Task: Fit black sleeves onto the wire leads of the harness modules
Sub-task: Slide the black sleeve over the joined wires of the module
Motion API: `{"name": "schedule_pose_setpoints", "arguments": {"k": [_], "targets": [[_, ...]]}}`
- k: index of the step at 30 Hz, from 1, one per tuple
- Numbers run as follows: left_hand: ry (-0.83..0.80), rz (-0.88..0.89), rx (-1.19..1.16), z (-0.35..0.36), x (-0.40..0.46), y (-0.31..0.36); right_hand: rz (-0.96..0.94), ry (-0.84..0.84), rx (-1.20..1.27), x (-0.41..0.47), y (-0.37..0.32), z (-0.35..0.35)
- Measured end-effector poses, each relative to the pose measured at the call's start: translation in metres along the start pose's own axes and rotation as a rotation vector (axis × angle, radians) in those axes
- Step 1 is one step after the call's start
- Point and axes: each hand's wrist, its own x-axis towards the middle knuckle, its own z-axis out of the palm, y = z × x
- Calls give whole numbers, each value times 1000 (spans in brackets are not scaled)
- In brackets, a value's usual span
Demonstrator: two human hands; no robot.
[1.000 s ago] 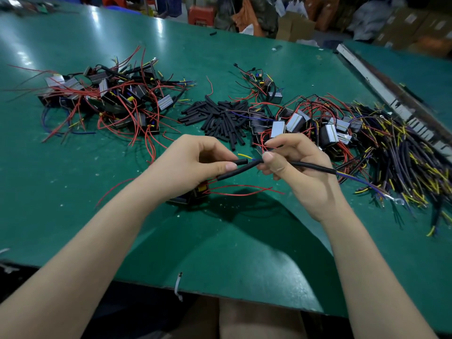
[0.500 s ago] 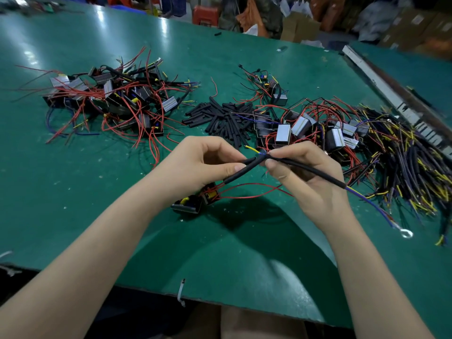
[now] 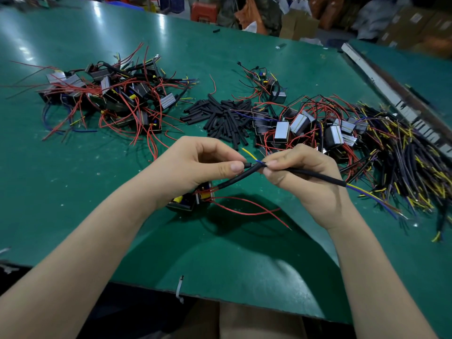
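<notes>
Over the green desk, the left hand pinched a black sleeve on one module. The right hand pinched another sleeved wire. Behind lay loose sleeves and many modules seemingly left to do.

Green worktable, red stool beyond, cardboard boxes, white cable tie at table edge
</notes>
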Motion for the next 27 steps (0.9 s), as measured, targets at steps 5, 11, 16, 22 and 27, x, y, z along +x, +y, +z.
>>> {"name": "schedule_pose_setpoints", "arguments": {"k": [5, 11, 16, 22, 27], "targets": [[-34, -97, 94, 0, 2, 0, -26, 1, -86, -2, 1, 2], [-6, -71, 72, 4, 0, -3, -10, -12, -88, -2, 1, 0], [16, -60, 53, 9, 0, -5, -11, -18, -60, -1, 2, 1], [28, -4, 68, 9, 2, -1, 56, -18, -5, 0, 1, 1], [33, 64, 83, 12, -1, -2, 100, -21, -7, 1, 2, 0]]}}
